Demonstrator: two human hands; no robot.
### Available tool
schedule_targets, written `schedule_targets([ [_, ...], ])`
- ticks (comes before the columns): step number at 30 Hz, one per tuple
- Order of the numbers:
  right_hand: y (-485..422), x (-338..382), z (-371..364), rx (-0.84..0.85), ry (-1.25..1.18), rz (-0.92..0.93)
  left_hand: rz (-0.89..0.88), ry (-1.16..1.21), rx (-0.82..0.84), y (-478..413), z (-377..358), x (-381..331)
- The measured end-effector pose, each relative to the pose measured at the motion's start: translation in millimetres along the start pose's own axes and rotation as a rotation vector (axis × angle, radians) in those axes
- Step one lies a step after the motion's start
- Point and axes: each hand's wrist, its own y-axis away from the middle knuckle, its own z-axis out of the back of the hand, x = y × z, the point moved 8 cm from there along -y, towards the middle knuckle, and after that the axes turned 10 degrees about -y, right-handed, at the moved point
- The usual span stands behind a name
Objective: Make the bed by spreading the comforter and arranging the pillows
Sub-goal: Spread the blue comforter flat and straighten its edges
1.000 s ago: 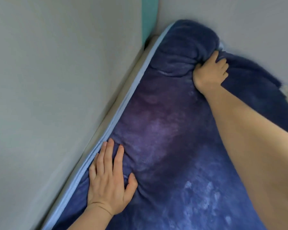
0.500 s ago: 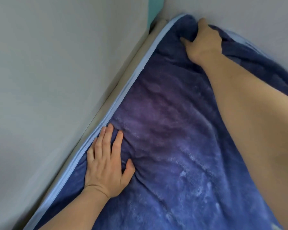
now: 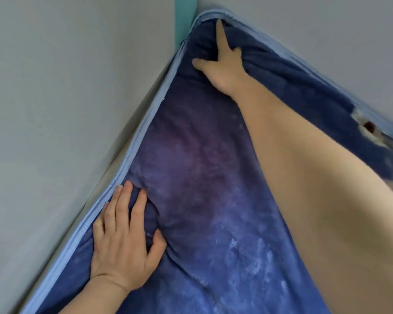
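Observation:
A plush dark blue and purple comforter (image 3: 202, 177) lies spread over the bed and reaches into the corner where two walls meet. My left hand (image 3: 123, 241) rests flat on it near its left edge, fingers apart and holding nothing. My right hand (image 3: 222, 62) is stretched to the far corner and presses the comforter down there. Its index finger points into the corner, the thumb is spread, and the other fingers are partly sunk in folds. No pillow is in view.
A light blue piped border (image 3: 132, 155) runs along the bed's left side against a grey wall (image 3: 55, 109). A teal strip (image 3: 184, 17) stands in the corner. Another grey wall (image 3: 327, 30) lies behind. A white and brown patch (image 3: 368, 128) shows at the right edge.
My right hand has let go of the bunched comforter corner after carrying it up into the wall corner, and now presses it flat. The bulge is gone. My left hand stayed put.

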Motion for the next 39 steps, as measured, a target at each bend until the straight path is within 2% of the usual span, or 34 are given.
schedule_targets([
  [3, 89.2, -7.7, 13.8, -0.150, -0.137, 0.096, 0.012, 0.018, 0.005, 1.5, 0.2, -0.9],
  [6, 236.1, -37.1, 12.3, -0.366, -0.030, 0.125, 0.022, 0.039, -0.007, 3.5, 4.4, -1.7],
  [8, 325.6, -70.6, -11.1, -0.384, 0.122, 0.029, 0.020, 0.057, -0.021, 4.5, 6.8, -2.6],
  [11, 397.0, -117.1, -58.9, -0.284, 0.346, -0.092, 0.014, 0.070, -0.075, 5.4, 8.3, -3.7],
  [17, 395.2, -136.3, -74.8, -0.288, 0.461, -0.030, -0.055, 0.021, -0.144, 10.2, 10.0, -4.3],
  [21, 393.9, -134.9, -81.8, -0.214, 0.515, -0.108, -0.022, -0.138, -0.096, 43.9, 22.2, 30.1],
  [24, 400.4, -114.8, -82.4, -0.090, 0.497, -0.193, -0.331, -0.253, -0.220, 59.1, 60.4, 38.3],
  [27, 440.9, -80.4, -80.6, -0.194, 0.431, -0.102, -0.399, -0.326, -0.265, 58.7, 72.5, 64.6],
  [28, 462.8, -76.6, -85.8, -0.216, 0.409, -0.086, -0.382, -0.332, -0.276, 66.4, 64.4, 72.6],
  [30, 506.2, -91.0, -112.5, -0.141, 0.393, -0.128, -0.268, -0.415, -0.251, 83.3, 35.1, 84.1],
  [33, 518.8, -125.4, -137.5, -0.066, 0.492, -0.161, -0.151, -0.469, -0.129, 87.2, 29.5, 81.8],
  [35, 504.9, -135.8, -142.9, -0.071, 0.507, -0.186, -0.105, -0.308, -0.010, 98.4, 37.6, 88.3],
  [36, 497.5, -137.5, -133.9, -0.082, 0.538, -0.192, -0.084, -0.187, -0.003, 109.1, 43.3, 83.2],
  [39, 493.9, -134.2, -135.7, -0.085, 0.638, -0.240, 0.032, -0.024, -0.114, 194.5, 57.4, 112.5],
])
